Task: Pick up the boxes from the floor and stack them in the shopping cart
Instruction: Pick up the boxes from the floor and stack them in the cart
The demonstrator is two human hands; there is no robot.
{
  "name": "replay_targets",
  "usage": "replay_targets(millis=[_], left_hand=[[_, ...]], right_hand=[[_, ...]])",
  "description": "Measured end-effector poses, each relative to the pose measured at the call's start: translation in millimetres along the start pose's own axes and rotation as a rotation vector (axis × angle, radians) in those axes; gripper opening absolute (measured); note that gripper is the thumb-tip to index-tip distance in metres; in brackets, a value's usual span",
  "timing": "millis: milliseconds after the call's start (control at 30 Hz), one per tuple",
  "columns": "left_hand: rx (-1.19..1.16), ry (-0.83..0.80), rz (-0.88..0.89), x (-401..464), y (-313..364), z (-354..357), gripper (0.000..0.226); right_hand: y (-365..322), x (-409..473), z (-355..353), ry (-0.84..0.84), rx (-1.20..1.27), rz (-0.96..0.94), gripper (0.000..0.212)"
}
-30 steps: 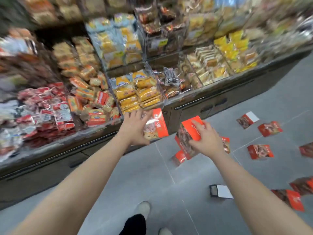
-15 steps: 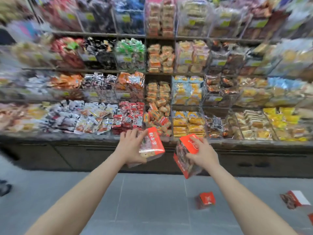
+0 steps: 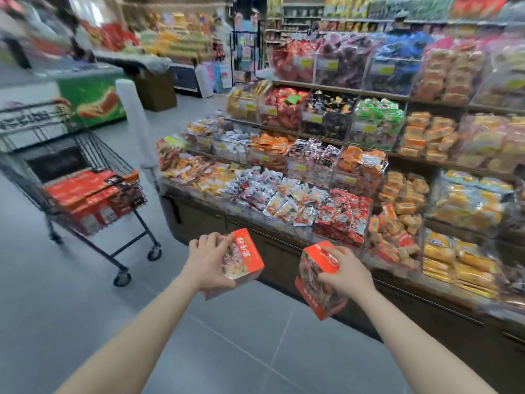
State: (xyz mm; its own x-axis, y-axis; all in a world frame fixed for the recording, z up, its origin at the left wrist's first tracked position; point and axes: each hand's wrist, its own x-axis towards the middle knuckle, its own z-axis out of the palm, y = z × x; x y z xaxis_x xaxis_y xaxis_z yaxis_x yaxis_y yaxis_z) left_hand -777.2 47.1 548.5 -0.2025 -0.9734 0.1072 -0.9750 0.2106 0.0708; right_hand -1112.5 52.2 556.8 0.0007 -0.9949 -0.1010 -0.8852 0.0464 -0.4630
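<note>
a red snack box (image 3: 243,258) is gripped in the left hand (image 3: 208,261), fingers curled over its top edge, and a second red box (image 3: 318,282) is gripped in the right hand (image 3: 345,273), thumb and fingers wrapped round its upper end. both boxes are held above the grey tiled floor (image 3: 71,294), apart from each other. to the left, a wire shopping cart (image 3: 85,155) is seen with stacked red boxes (image 3: 85,194) inside. snack shelves (image 3: 326,172) are ranged on the right.

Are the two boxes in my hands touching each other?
Apart. The head view shows dark cabinet front between the left-hand box and the right-hand box.
</note>
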Motion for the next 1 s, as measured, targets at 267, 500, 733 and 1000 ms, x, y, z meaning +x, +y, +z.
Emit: replay_targets(millis=[267,500,733,1000], left_hand=[[0.027,-0.055,-0.217,-88.3,-185.3,-18.5,0.117],[-0.017,-0.033,-0.46,-152.1,-294.0,-16.2,0.115],[-0.015,-0.035,-0.647,-173.3,-383.2,-18.5,0.119],[-0.01,0.03,-0.763,-119.2,-515.5,-27.8,0.116]], right_hand=[[-171.8,26.3,97.9,-0.142,0.051,-0.16,0.078],[-306.8,64.8,160.1,-0.266,-0.031,-0.368,0.079],[-427.4,122.2,227.1,-0.331,-0.019,-0.553,0.075],[-576.8,222.7,290.7,-0.448,-0.013,-0.729,0.078]])
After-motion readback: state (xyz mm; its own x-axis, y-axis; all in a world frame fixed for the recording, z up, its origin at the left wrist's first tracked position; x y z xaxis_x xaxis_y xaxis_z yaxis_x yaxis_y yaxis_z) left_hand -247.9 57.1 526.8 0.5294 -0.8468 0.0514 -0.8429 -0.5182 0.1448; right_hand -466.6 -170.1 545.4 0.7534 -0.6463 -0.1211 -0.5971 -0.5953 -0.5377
